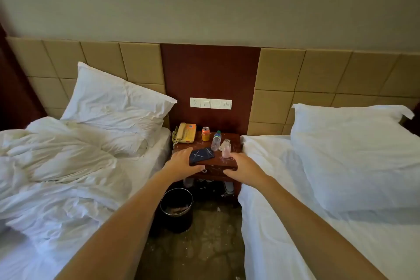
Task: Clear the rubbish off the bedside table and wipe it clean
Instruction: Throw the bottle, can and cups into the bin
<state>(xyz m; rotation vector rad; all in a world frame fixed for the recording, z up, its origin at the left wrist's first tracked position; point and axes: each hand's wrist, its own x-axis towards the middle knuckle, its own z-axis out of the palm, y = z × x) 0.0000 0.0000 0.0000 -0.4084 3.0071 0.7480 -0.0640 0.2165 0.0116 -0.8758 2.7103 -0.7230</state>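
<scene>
Two white beds fill the frame's left point(68, 177) and right point(318, 223) sides. The dark wooden bedside table point(229, 167) stands between them at centre, stiff and probably heavy. Its top is dull and flecked with pale scraps point(221, 159), so a firm wipe should suit it once it is bare.

The left hand point(181, 162) lies over the table's front left edge, fingers on top and thumb along the front. I cannot tell whether it pinches the edge or the flat dark packet point(202, 155) touching it. The right hand point(242, 166) grasps the front right corner, fingers curled over the top.

A black bin point(176, 223) sits on the floor at lower centre, just below the table.

A yellow telephone point(185, 135) rests at the back left and likely stays. The packet looks light and thin, so lift it by its overhanging near edge.

The clear water bottle point(216, 141) is upright mid-table and the orange can point(205, 134) stands behind it. Both look light and smooth, best taken round the middle. A crumpled clear bottle point(225, 149) leans at the right, flimsy and easily tipped.
</scene>
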